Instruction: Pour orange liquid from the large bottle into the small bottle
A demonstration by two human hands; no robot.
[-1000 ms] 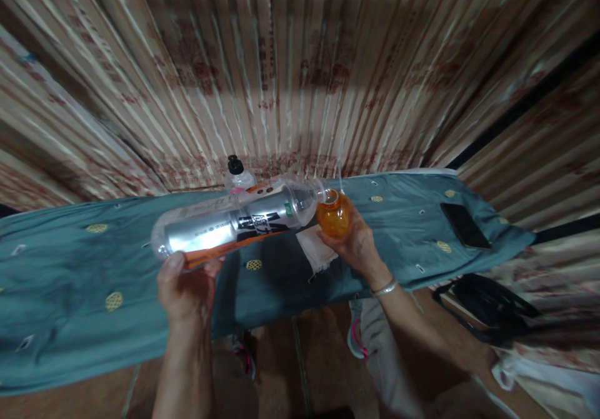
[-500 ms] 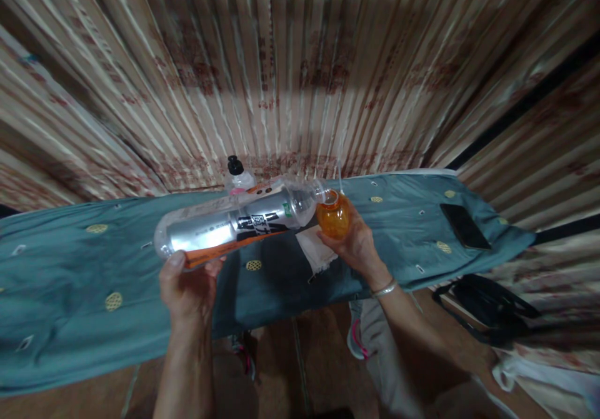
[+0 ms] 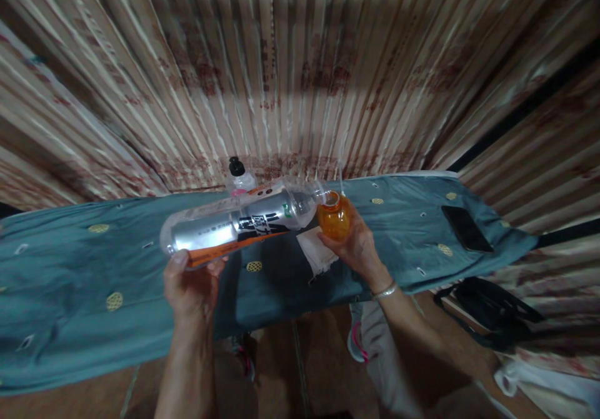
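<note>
My left hand (image 3: 194,284) grips the base end of a large clear plastic bottle (image 3: 244,222) with a silver, black and orange label. The bottle lies tilted in the air, its neck pointing right. Its mouth is at the opening of a small round orange container (image 3: 335,221). My right hand (image 3: 356,244) is wrapped round that container from the right and below, and holds it upright. Whether liquid runs between the two cannot be made out. Beneath them a white cloth or paper (image 3: 317,251) lies on the green table cover (image 3: 276,294).
Behind the large bottle stands a clear bottle with a black cap (image 3: 237,169). A black phone (image 3: 466,228) lies on the table's right part. A patterned curtain (image 3: 300,81) hangs behind the table. On the floor at right is a black bag (image 3: 490,309).
The base end of the large bottle and my left hand have shifted slightly to the right. My right hand and the orange container have hardly moved.
</note>
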